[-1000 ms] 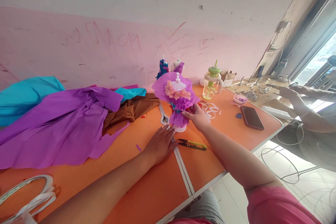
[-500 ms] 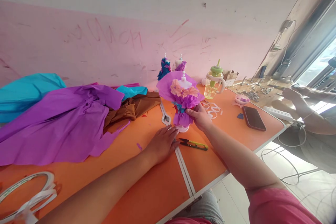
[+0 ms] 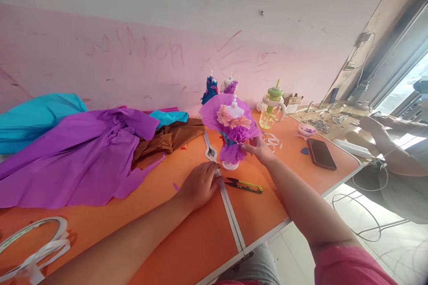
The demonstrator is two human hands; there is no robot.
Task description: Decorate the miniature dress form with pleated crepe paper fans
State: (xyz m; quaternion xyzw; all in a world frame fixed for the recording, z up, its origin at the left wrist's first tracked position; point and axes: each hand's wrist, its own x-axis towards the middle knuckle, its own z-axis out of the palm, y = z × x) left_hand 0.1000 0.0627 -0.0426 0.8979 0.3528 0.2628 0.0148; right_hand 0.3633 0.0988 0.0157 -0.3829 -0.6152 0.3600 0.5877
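Note:
A small white mannequin (image 3: 235,110) stands upright on the table, dressed in a purple paper dress (image 3: 235,136) with peach flowers across the chest. My right hand (image 3: 262,149) is at the right side of the dress, its thumb against the purple skirt and its fingers partly hidden behind the paper. On the tabletop, left of the mannequin's base, rests my left hand (image 3: 202,185), empty, with its fingers loosely extended. Yellow-and-black thread snips (image 3: 245,185) lie just right of the left fingertips.
Purple paper (image 3: 76,160), blue and brown sheets cover the left side. Two dressed mannequins (image 3: 210,89) stand behind. A drink bottle (image 3: 270,109), a pink bowl (image 3: 306,130) and a phone (image 3: 321,153) sit right. A white tape roll (image 3: 36,249) lies front left. Another person's arm (image 3: 394,147) is far right.
My right hand has shifted slightly right along the dress, its thumb nearer the skirt's edge. My left hand has drawn back a little from the mannequin's base, its fingers more bent.

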